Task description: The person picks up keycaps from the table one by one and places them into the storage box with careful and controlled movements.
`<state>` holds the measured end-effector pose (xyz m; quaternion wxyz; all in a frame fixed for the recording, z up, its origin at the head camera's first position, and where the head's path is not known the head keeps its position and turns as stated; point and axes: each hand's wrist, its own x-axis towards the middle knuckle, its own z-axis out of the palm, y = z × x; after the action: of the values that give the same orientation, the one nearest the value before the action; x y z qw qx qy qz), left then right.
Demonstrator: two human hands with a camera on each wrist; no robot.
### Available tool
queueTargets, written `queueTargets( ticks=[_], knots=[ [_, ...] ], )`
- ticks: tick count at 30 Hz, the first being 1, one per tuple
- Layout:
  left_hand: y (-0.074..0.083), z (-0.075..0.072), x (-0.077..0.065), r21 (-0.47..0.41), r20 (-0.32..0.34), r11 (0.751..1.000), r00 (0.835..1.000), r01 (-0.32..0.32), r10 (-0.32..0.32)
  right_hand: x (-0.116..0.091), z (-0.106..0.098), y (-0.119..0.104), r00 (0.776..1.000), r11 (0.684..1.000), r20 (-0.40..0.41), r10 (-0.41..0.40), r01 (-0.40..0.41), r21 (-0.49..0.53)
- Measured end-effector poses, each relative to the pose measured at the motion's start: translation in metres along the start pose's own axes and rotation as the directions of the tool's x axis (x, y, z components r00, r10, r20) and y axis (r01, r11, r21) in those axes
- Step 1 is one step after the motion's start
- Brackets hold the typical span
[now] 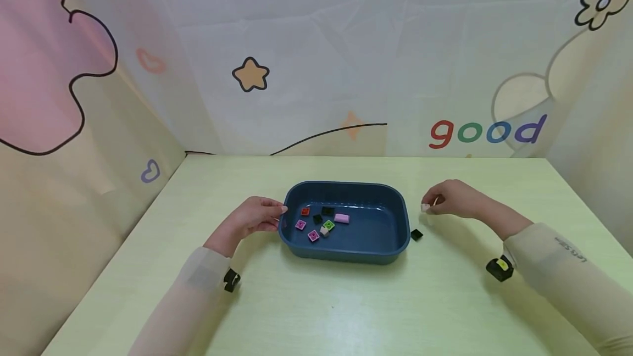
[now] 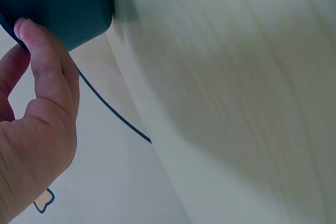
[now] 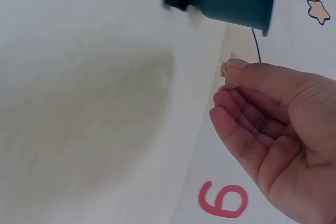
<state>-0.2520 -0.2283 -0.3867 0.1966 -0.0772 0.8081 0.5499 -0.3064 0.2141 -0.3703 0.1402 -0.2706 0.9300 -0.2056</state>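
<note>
A dark blue tray (image 1: 381, 254) stands on the table, its left end pinched at the rim by my left hand (image 1: 252, 216). In the left wrist view the thumb lies against the tray's outer wall (image 2: 84, 9). Off the tray's right end, my right hand (image 1: 457, 199) pinches a small white building brick (image 1: 425, 208) between thumb and finger, above the table. Inside the tray's left half lie several bricks: a red one (image 1: 305, 211), a long pink one (image 1: 342, 218), a green one (image 1: 328, 225), a white one (image 1: 324, 232), plus magenta and black ones.
A black brick (image 1: 417, 234) lies on the table, just beyond the tray's right wall. The pale yellow-green table (image 1: 316, 312) ends at a printed cloth backdrop (image 1: 321, 70), with more cloth on both sides. Each sleeve cuff carries a black wrist device (image 1: 500, 268).
</note>
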Motion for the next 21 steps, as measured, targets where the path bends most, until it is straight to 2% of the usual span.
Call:
queueTargets(
  ticks=[10,16,21],
  knots=[
    [0.001,0.000,0.001,0.014,-0.001,1.000,1.000,-0.010,0.010,0.000,-0.038,-0.025,1.000,0.999,-0.026,-0.016,0.015,-0.045],
    [0.001,0.000,0.002,0.021,-0.012,1.000,1.000,0.003,-0.003,0.007,-0.059,-0.054,0.998,0.995,-0.040,-0.052,0.048,-0.087],
    [0.001,0.000,0.001,0.012,-0.011,1.000,1.000,0.002,-0.002,0.019,-0.066,-0.082,0.995,0.991,-0.013,-0.097,0.095,-0.092]
  ],
)
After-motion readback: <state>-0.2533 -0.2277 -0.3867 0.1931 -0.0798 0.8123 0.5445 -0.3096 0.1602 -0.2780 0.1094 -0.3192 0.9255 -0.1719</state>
